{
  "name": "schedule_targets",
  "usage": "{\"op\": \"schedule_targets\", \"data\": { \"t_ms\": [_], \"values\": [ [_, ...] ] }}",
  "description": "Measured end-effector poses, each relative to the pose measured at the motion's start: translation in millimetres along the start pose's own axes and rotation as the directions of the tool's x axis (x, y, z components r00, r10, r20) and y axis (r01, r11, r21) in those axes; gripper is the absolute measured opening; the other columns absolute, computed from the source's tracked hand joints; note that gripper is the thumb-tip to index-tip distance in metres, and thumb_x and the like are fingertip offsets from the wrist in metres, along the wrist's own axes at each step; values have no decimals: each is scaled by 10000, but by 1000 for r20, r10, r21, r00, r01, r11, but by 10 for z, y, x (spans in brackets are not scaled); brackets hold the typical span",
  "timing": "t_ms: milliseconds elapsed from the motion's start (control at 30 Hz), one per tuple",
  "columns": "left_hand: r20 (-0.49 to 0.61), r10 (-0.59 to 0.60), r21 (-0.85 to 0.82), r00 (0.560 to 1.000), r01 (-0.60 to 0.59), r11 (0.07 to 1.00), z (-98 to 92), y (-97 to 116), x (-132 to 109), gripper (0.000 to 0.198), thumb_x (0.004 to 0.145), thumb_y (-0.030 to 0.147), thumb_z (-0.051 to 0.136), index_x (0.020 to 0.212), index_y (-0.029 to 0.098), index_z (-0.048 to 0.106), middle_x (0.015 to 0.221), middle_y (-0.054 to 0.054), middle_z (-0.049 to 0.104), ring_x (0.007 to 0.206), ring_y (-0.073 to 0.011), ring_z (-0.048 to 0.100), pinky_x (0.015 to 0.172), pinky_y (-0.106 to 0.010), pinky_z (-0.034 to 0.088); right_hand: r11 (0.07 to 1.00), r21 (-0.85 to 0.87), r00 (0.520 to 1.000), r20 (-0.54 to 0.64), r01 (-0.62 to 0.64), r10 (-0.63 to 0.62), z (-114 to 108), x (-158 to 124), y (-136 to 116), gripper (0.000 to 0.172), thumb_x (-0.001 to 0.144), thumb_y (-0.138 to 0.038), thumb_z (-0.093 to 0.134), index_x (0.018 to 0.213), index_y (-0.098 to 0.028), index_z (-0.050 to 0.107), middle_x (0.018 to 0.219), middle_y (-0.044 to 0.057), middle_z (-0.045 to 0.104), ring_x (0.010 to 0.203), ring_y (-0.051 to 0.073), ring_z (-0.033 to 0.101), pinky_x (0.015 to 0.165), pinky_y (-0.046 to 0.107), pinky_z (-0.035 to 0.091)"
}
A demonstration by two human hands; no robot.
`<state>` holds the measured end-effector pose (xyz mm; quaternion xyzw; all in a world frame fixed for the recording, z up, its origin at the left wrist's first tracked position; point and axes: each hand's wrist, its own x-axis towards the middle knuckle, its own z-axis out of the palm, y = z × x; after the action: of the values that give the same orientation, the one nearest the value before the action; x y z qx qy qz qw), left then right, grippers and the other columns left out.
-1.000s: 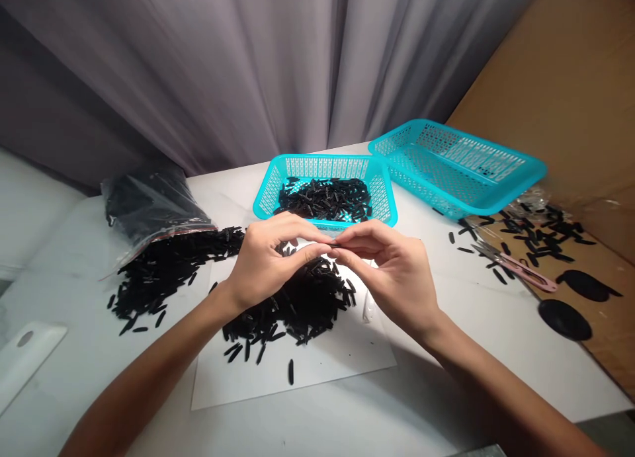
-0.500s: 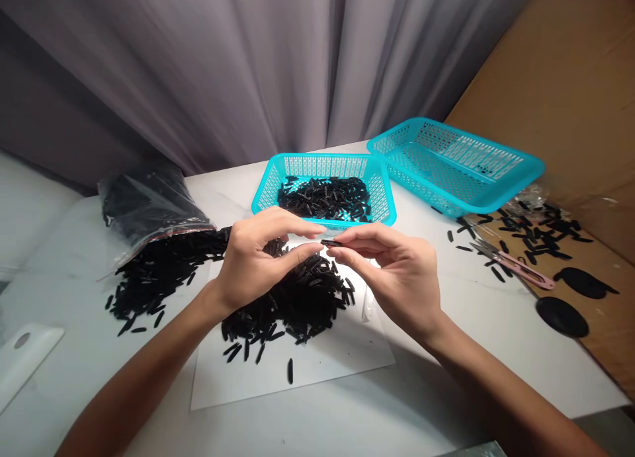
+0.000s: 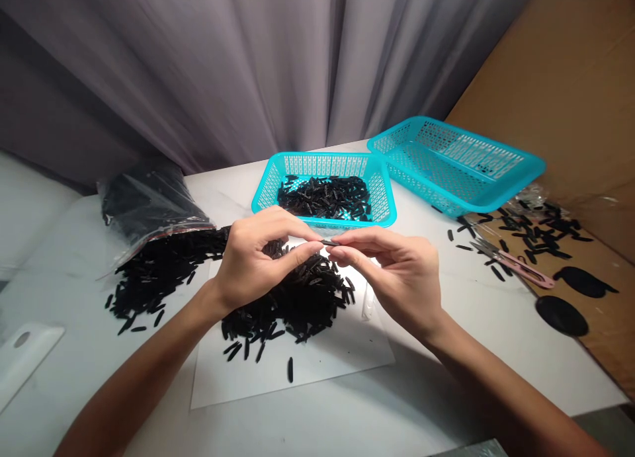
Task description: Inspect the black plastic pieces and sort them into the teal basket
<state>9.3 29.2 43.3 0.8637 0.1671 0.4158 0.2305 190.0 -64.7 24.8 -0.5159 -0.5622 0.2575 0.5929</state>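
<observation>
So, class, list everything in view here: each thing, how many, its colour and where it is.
turquoise basket: one, turquoise, mid-table, holding black pieces
second basket: one, turquoise, right of it
plastic bag: one, clear, table's left, black pieces inside
loose black pieces: many, black, heaped on the paper and spilling from the bag
paper sheet: one, white, on the table
white table: one, white, under everything
snips: one pair, pink-handled, on the cardboard
black ovals: two, black, on the cardboard
cardboard: brown, at right
curtain: grey, behind
held piece: one, black, above the heap
left hand: grip on the held piece
right hand: grip on the held piece
</observation>
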Motion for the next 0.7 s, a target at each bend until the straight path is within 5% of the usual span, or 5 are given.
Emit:
{"op": "schedule_targets", "data": {
  "t_ms": [300, 467, 533, 600, 700],
  "values": [
    [16, 19, 15, 1000, -19, 1000, -5, -26, -12, 46, 841, 168, 766, 848, 168, 721, 810, -11, 758, 768, -131, 676, 755, -282, 534, 991, -91, 995, 33, 95, -93, 3, -19, 61, 78, 848, -152, 754, 910, -199, 750, 808, -19, 782, 676, 116, 727, 662, 232, 603],
    [44, -118, 128, 992, 112, 986, 38, -50, -43, 246, 866, 234, 731, 1101, 186, 678, 968, -26, 745, 867, -150, 673, 753, -274, 528, 890, -448, 980, -121, 87, -157, -131, 272, 256, 117, 917, -259, 670, 968, -192, 750, 894, 58, 786, 716, 181, 693, 734, 361, 568],
    [256, -191, 206, 947, 140, 968, 94, -90, -98, 443, 841, 369, 756, 1226, 198, 619, 1152, -64, 707, 1038, -215, 655, 868, -344, 530, 812, -581, 971, -161, 51, -177, -233, 401, 356, 351, 867, -316, 722, 1192, -184, 698, 1044, 114, 764, 831, 244, 680, 792, 436, 544],
    [493, -247, 292, 834, 109, 950, 167, -137, -169, 633, 773, 520, 782, 1282, 200, 583, 1273, -103, 649, 1150, -295, 611, 952, -433, 507, 797, -601, 976, -134, 56, -169, -304, 440, 420, 401, 879, -333, 702, 1247, -178, 662, 1014, 113, 742, 832, 245, 662, 788, 429, 534],
    [605, -316, 377, 731, 88, 922, 256, -190, -245, 517, 779, 484, 774, 1174, 182, 630, 1159, -106, 678, 1092, -318, 626, 913, -442, 515, 826, -533, 972, 224, 184, -72, -268, 328, 453, 270, 931, -374, 647, 1096, -167, 702, 943, 97, 724, 825, 234, 662, 790, 398, 537]
  ]
}}
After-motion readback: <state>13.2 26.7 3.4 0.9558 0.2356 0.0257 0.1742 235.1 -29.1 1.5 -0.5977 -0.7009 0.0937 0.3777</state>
